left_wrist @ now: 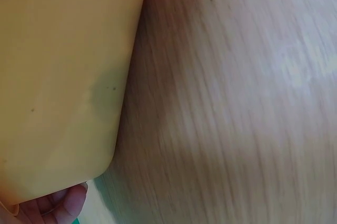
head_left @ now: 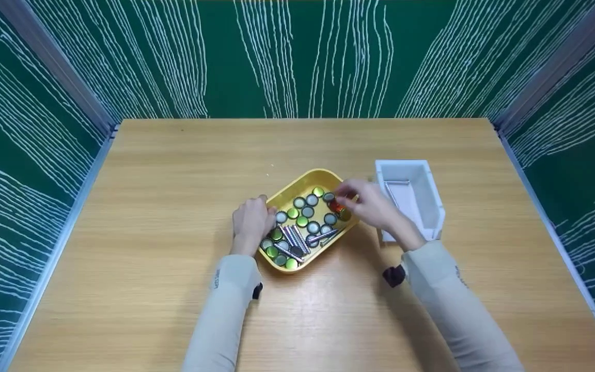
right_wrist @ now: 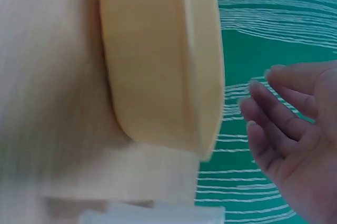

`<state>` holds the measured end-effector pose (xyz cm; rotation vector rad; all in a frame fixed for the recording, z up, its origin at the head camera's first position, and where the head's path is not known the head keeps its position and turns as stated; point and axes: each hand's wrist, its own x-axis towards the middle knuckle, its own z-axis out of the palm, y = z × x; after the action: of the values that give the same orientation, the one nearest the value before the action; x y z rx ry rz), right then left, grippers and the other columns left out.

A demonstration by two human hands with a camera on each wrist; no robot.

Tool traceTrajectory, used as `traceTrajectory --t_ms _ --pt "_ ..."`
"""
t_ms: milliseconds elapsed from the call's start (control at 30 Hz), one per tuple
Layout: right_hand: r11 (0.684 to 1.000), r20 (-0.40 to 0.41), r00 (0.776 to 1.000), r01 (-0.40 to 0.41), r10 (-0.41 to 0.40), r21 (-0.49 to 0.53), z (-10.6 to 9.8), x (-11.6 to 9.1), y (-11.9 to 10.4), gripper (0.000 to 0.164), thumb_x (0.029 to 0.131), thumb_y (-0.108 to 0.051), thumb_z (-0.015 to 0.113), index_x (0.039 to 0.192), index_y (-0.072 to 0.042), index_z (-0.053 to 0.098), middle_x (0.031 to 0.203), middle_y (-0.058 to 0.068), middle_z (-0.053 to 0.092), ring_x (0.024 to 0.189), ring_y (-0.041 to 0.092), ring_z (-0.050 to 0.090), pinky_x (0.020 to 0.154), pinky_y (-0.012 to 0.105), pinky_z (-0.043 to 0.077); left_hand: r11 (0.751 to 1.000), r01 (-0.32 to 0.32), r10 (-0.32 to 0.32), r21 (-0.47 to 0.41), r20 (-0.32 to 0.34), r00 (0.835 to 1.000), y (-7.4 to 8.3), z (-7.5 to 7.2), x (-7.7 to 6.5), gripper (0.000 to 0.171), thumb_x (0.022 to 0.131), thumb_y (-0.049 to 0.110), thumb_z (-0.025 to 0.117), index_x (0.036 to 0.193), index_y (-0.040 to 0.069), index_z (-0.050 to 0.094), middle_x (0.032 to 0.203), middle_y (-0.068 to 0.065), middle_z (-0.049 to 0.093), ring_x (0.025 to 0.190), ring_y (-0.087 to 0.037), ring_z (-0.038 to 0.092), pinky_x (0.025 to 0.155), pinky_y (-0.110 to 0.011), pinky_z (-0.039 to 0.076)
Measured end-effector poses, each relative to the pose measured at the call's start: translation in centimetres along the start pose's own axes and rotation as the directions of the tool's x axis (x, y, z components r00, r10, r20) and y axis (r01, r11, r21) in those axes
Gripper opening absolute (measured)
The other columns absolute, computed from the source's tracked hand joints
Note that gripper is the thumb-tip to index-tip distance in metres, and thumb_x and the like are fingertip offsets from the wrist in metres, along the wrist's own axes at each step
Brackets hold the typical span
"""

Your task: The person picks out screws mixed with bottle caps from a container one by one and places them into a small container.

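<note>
The right hand (head_left: pixel 369 204) is over the right end of the yellow tray (head_left: pixel 321 178), near a red cap (head_left: pixel 335 206); its fingers are half bent and a little apart, and in the right wrist view I see nothing held between them. The left hand (head_left: pixel 251 219) grips the opposite end of this tray, at its rim. Inside lie several metal rods (head_left: pixel 300 239), mostly toward the near side, mixed with bottle caps (head_left: pixel 302 221). Just beside the right hand stands the white bin (head_left: pixel 427 196), in which two thin rods (head_left: pixel 397 182) lie. I judge the work only partly done: these two are already apart from the caps, while several rods are left in the tray. The rods are slender, straight and shiny; the caps are round, some glossy green, others showing greyish insides. The tray looks like smooth plastic with rounded corners, the bin is more angular, and the table (head_left: pixel 173 206) has fine wood grain
</note>
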<state>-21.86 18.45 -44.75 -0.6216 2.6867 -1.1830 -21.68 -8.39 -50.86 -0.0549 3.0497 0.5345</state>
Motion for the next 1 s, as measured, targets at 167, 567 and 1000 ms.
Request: traceTrajectory --t_ms 167,567,1000 --pt "1.000 0.103 0.995 0.009 -0.008 -0.002 1.6 0.3 0.2 0.022 0.094 -0.008 0.061 0.114 0.001 0.066 0.108 0.018 0.070 0.099 0.029 0.067 0.088 0.043 0.057 1.000 0.003 -0.003 -0.006 0.010 1.000 0.1 0.0 -0.1 0.034 0.096 0.035 0.059 0.111 0.006 0.066 0.094 -0.015 0.071 0.079 -0.030 0.068 0.069 -0.042 0.058" --pt "0.945 0.160 0.983 -0.034 0.091 -0.324 4.6 1.0 0.6 0.010 0.090 -0.018 0.067 0.095 -0.011 0.071 0.092 0.008 0.074 0.086 0.027 0.068 0.083 0.044 0.055 1.000 0.005 -0.005 -0.006 0.014 1.000 0.0 -0.1 -0.2 0.034 0.097 0.036 0.059 0.111 0.006 0.065 0.093 -0.013 0.070 0.077 -0.028 0.067 0.068 -0.040 0.058" --pt "0.800 0.159 0.960 -0.096 0.233 -0.593 5.8 1.2 0.6 0.030 0.087 -0.045 0.065 0.092 -0.018 0.076 0.096 0.008 0.076 0.095 0.032 0.068 0.090 0.049 0.048 1.000 0.015 -0.015 0.000 -0.018 1.000 0.2 -0.2 -0.2 0.033 0.096 0.036 0.060 0.110 0.007 0.067 0.099 -0.016 0.072 0.086 -0.034 0.070 0.071 -0.045 0.058"
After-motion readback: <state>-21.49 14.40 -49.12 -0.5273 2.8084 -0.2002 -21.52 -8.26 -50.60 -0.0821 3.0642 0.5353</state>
